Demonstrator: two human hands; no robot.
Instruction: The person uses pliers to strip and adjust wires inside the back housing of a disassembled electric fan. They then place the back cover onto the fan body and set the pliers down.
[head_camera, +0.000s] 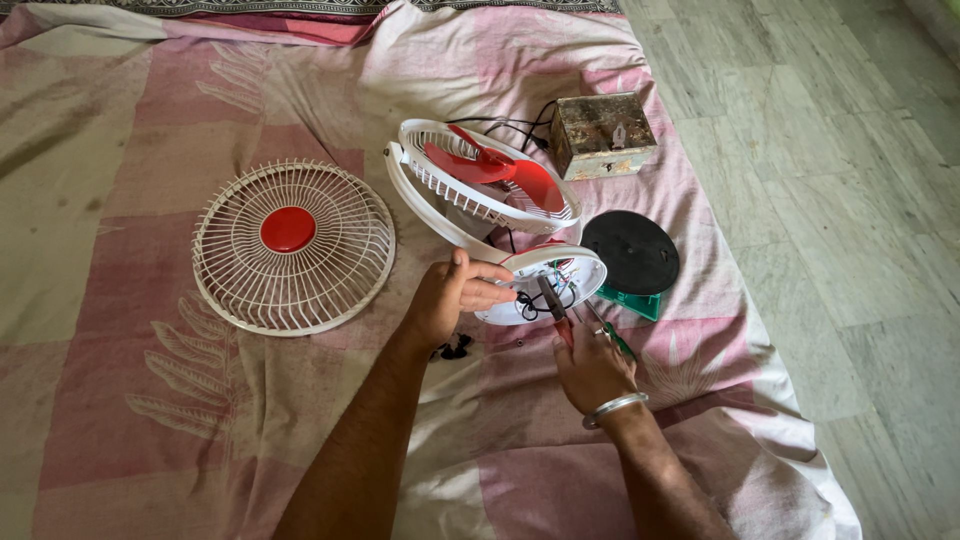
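Fan parts (480, 185) on pink bedsheet (150, 400)

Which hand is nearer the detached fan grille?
Left. The left hand grips the open fan base, right of the detached grille; the right hand is farther right, holding tools.

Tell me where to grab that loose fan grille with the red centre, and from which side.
Take the front grille by its outer rim, from the near edge, probably with fingers hooked over the rim wire. It lies flat on the bedsheet, domed side up, well apart from the fan body. The thin wires offer little to pinch, and the red centre cap is smooth and flat.
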